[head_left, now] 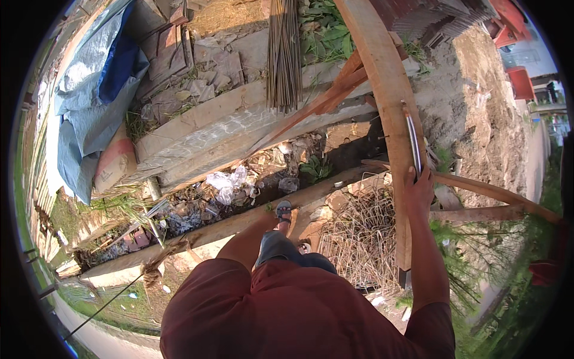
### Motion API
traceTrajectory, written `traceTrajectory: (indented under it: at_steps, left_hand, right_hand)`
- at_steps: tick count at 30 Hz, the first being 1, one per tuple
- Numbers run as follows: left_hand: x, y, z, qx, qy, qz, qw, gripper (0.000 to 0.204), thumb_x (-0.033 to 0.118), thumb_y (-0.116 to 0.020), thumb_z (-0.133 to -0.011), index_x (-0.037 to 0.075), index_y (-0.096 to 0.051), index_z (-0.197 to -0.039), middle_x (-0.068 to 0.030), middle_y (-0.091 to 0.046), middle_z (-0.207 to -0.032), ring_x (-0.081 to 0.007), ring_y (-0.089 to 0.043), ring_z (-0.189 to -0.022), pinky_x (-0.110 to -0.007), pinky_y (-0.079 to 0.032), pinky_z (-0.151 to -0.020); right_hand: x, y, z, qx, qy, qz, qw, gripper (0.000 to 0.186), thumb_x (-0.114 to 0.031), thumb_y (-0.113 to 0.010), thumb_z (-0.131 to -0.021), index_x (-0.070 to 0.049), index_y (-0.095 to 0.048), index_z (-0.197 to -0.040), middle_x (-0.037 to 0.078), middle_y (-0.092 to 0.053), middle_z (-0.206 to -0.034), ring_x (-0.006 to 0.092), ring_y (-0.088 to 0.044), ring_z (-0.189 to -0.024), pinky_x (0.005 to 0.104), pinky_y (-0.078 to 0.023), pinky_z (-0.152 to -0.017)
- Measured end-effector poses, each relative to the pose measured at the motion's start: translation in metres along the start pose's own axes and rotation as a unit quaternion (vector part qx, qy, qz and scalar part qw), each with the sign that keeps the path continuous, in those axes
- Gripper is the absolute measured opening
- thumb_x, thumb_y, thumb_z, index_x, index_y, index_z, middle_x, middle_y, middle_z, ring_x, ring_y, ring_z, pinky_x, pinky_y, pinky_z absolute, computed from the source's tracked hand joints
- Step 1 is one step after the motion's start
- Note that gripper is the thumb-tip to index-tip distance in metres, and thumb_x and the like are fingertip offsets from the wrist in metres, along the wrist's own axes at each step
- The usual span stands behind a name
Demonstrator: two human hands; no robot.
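My right hand [420, 190] is over the long wooden beam [385, 78] at the right, with its fingers closed round the near end of a silvery metal rod [412, 139]. The rod lies along the top of the beam, and its far tip looks rusty brown. On the left, my forearm [250, 240] reaches down beside my blue shorts, and my left hand is hidden from sight. A heap of bent steel rods [362, 236] lies on the ground just left of the beam.
A bundle of straight steel bars [284, 57] rests across the concrete ledge [215, 122]. Below it runs a trench holding white plastic litter [227, 184]. Blue tarpaulin [89, 113] drapes over the left side. A timber brace [496, 188] extends right from the beam. My sandalled foot [284, 210] is beside the trench.
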State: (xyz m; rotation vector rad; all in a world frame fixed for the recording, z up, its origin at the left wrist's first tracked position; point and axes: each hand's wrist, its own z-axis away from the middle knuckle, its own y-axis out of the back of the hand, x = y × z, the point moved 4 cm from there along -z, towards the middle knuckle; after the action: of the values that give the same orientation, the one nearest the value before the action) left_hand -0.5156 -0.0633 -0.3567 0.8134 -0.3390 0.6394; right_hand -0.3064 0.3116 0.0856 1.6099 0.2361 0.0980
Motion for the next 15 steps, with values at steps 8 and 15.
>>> traceTrajectory:
  at_steps: [8,15]
  left_hand:
    - [0.000,0.251,-0.124,0.282,0.162,0.240,0.915,0.033,0.033,-0.053,-0.085,0.006,-0.066,-0.098,-0.0239,-0.065,-0.093,-0.0385,-0.062,-0.090,-0.046,-0.048,-0.081]
    - [-0.044,0.397,-0.206,0.473,0.221,0.172,0.835,0.037,0.038,-0.057,-0.082,0.004,-0.065,-0.097,-0.0225,-0.065,-0.090,-0.0388,-0.061,-0.089,-0.046,-0.047,-0.079]
  right_hand:
    - [0.016,-0.021,-0.010,-0.011,0.017,0.008,1.000,0.054,-0.040,-0.043,-0.094,0.002,-0.040,-0.128,0.026,-0.047,-0.121,0.0438,-0.051,-0.106,0.0497,-0.042,-0.087]
    - [0.010,-0.021,-0.016,-0.021,0.044,-0.025,0.998,0.052,-0.035,-0.042,-0.096,0.006,-0.039,-0.128,0.028,-0.045,-0.121,0.0428,-0.048,-0.110,0.0464,-0.038,-0.092]
